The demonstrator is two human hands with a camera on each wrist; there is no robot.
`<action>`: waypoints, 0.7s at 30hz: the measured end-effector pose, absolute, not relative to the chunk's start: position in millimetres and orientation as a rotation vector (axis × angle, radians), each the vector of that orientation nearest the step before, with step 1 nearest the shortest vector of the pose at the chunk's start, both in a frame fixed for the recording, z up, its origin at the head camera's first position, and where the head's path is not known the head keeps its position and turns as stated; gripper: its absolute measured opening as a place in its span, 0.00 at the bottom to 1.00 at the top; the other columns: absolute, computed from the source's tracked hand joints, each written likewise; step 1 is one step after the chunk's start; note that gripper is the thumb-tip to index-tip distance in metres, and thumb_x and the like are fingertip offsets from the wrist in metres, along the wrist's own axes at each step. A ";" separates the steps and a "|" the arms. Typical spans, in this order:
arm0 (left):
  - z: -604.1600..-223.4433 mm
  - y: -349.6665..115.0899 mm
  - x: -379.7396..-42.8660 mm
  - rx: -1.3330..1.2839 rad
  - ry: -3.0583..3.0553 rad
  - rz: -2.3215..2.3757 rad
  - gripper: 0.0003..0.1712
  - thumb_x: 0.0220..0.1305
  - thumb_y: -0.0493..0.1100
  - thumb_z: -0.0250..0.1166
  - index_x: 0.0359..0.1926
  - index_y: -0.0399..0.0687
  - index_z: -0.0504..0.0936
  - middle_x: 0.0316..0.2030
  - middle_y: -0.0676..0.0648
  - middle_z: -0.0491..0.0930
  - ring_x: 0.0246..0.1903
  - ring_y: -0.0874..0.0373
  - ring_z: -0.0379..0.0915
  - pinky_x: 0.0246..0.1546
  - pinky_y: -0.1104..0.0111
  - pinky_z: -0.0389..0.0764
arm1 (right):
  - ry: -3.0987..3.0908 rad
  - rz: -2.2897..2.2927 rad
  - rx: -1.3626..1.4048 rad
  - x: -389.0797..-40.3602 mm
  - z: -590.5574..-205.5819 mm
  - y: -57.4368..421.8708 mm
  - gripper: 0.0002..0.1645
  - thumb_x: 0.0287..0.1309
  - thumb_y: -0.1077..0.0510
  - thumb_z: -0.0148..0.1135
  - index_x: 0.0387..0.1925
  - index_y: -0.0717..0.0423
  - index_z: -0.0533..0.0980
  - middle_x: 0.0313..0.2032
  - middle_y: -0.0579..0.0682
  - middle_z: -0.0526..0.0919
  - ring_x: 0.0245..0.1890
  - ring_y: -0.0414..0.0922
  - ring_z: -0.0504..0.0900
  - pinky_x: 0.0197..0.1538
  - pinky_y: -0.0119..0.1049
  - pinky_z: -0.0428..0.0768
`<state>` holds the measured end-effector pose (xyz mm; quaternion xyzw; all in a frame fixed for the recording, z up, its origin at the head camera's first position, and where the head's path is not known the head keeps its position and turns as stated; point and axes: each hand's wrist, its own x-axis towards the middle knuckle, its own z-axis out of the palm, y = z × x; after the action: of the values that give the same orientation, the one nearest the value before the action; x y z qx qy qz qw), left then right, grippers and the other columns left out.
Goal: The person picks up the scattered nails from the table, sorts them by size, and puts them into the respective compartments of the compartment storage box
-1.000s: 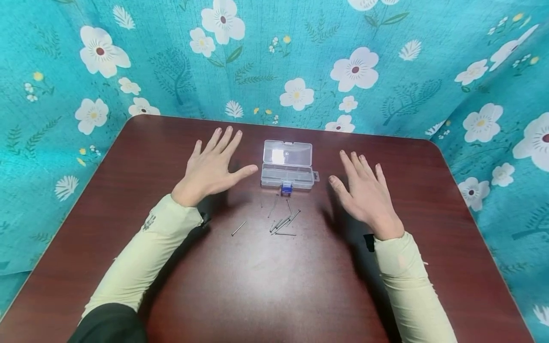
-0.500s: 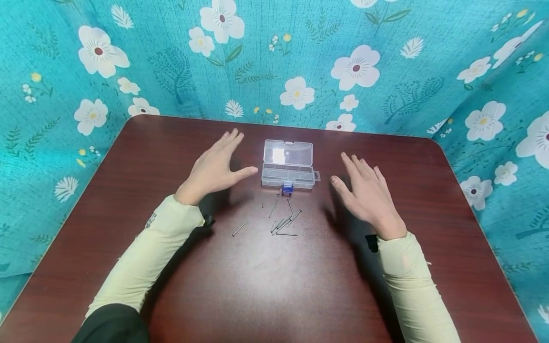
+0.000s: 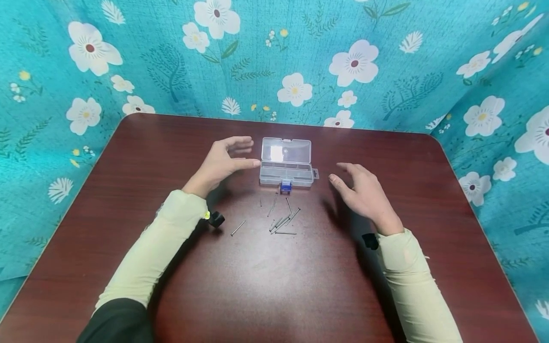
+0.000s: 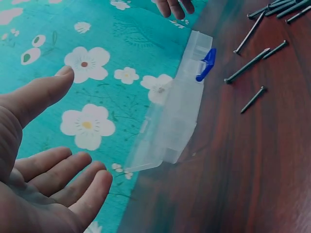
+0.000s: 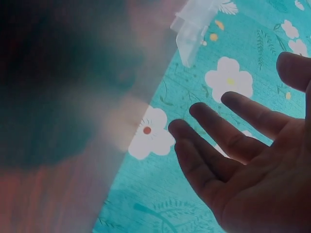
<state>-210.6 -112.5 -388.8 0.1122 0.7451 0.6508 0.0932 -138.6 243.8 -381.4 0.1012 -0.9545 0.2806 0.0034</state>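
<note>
A clear plastic compartment box (image 3: 286, 178) stands on the table with its lid (image 3: 286, 150) raised and a blue latch (image 3: 286, 186) at the front. Just left of it my left hand (image 3: 223, 161) is held with loosely bent fingers, its thumb tip close to the box's left side; nothing is in the hand. On the other side my right hand (image 3: 364, 193) hovers a short way from the box, fingers relaxed and holding nothing. Several nails (image 3: 280, 223) lie in front of the box, some bunched together. A single nail (image 3: 238, 227) lies apart to the left.
The dark red-brown wooden table (image 3: 266, 295) has rounded far corners. Behind it and along the right hangs a turquoise flowered curtain (image 3: 257, 57). A small black wrist camera (image 3: 216, 219) sits under my left cuff.
My left hand has rolled from palm down to thumb up, its fingers bending towards the box. My right hand's fingers have bent inward a little. The box and nails stay put.
</note>
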 end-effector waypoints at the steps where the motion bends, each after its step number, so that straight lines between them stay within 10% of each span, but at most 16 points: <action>1: -390.6 -110.7 -211.8 0.325 2.181 1.949 0.41 0.51 0.41 0.81 0.66 0.42 0.76 0.59 0.45 0.79 0.60 0.48 0.74 0.55 0.60 0.79 | -2.987 0.909 0.313 -138.8 -382.5 243.3 0.37 0.72 0.39 0.53 0.68 0.63 0.70 0.63 0.63 0.74 0.62 0.60 0.73 0.61 0.60 0.70; 21: -422.5 -85.0 -223.6 0.201 2.256 1.808 0.42 0.43 0.32 0.83 0.62 0.37 0.78 0.54 0.40 0.81 0.49 0.49 0.78 0.46 0.62 0.82 | -2.983 1.219 0.377 -133.7 -400.0 215.5 0.11 0.66 0.56 0.67 0.47 0.55 0.84 0.32 0.45 0.85 0.30 0.43 0.81 0.34 0.42 0.78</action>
<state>-223.6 -85.0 -422.5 0.0689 0.7726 0.6193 0.1214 -133.7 215.5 -400.0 0.1161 -0.9182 0.3752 -0.0516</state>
